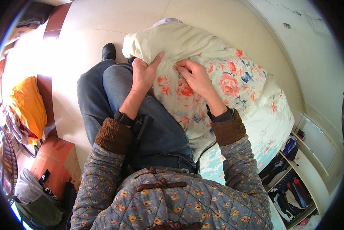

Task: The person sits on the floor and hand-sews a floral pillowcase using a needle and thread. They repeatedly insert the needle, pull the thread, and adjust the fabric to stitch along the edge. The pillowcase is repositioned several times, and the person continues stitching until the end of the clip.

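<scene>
The left hand grips the cloth's [229,84] plain edge; the right hand [198,78] pinches at the flowered part, anything held unclear.

Left hand [144,76] and right hand [198,78] on floral fabric [229,84], the right apparently in a pinch.

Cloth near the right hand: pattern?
Coral flowers with some blue on off-white cloth; head view shows it best.
</scene>
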Motion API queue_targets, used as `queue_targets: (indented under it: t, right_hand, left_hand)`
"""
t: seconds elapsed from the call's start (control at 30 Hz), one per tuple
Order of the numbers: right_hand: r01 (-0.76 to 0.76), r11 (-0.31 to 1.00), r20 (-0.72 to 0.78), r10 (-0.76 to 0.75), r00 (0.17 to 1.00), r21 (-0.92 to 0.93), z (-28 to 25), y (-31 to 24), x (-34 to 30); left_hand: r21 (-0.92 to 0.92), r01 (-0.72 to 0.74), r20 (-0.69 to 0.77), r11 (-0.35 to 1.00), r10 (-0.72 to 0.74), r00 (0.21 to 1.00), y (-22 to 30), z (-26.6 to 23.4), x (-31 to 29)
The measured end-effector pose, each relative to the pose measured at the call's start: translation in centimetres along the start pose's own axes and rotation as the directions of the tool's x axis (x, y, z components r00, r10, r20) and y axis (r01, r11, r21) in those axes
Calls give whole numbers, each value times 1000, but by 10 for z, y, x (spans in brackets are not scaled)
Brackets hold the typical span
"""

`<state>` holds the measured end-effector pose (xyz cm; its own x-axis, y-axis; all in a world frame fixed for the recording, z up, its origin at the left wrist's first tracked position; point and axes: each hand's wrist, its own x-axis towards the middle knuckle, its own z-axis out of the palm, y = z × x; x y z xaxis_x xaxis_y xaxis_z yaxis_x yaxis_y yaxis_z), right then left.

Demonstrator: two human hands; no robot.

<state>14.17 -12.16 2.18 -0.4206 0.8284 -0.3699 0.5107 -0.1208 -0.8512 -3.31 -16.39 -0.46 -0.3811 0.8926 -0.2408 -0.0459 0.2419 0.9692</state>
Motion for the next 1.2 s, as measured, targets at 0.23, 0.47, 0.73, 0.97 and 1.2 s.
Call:
queue_targets:
  t: [0.23,0.47,0.73,0.97,1.2]
  right_hand:
    - [-101,995,31,101,994,-1,9,2,7]
    - [-201,974,70,195,978,104,13,4,11]
    - [-158,975,72,149,986,156,11,0,11]
    - [-147,948,50,139,989,282,13,5,6]
    - [-82,958,-16,90,996,273,25,8,19]
  left_hand:
    - [79,-89,-10,993,90,996,-6,4,-2]
    - [108,-87,32,990,84,996,-8,3,-3]
    - [26,-52,17,998,52,999,-6,4,-2]
    - [5,-31,-12,999,31,999,-3,4,-1]
    - [-189,66,35,980,-60,998,-1,5,-2]
